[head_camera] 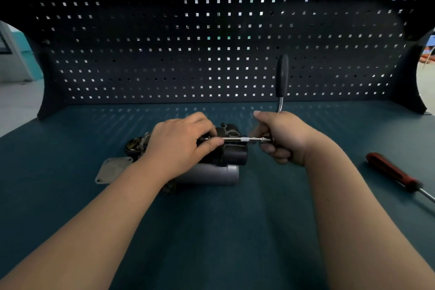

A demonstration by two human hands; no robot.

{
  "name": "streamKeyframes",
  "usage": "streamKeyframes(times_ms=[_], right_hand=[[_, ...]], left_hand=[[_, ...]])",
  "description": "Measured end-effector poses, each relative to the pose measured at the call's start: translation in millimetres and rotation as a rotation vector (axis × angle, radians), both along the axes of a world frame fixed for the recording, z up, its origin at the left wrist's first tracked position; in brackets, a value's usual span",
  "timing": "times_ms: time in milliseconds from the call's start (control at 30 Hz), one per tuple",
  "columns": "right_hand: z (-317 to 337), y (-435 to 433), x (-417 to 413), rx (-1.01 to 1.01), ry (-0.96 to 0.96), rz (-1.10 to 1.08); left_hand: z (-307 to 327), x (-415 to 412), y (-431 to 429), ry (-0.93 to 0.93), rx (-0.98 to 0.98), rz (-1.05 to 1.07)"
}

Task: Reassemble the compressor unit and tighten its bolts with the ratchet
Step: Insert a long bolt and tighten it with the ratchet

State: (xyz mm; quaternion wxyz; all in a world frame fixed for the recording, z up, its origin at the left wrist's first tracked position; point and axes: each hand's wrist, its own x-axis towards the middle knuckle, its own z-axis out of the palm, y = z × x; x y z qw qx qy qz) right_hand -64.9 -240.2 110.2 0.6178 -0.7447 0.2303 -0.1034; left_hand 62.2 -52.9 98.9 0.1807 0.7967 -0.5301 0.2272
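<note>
The dark pegboard [211, 54] fills the back of my view, and in front of it lies the blue-green bench [223, 231] I am working on. The compressor [231, 155] sits on the bench near the middle, a black body with a grey cylinder [211, 174] along its near side. My left hand [176, 146] lies over the top of the compressor, fingers curled down around it and the thumb tip pressed beside the far end of the ratchet's bar. My right hand [284, 139] is just to the right of the compressor, fingers wrapped tight around the head end of the ratchet [282, 75], whose black handle stands straight up above my knuckles. From that hand the thin steel bar [244, 139] runs level to the left, across the top of the compressor to my left thumb. Well off to the right a red-handled screwdriver [393, 172] lies flat on the bench, shaft pointing toward the right edge. A flat grey plate [113, 169] lies left of the compressor, beside my left wrist, and a small round metal part [133, 145] lies just beyond it.
</note>
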Motion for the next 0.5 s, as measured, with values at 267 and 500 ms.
streamKeyframes(times_ms=[267, 500], right_hand=[[-15.3, 6.4, -7.0, 0.098, -0.048, 0.003], [-18.9, 9.8, -7.4, -0.226, -0.124, -0.088]], left_hand=[[-2.3, -0.9, 1.4, -0.073, -0.042, -0.019], [-2.1, -4.1, -0.3, -0.091, -0.047, -0.031]])
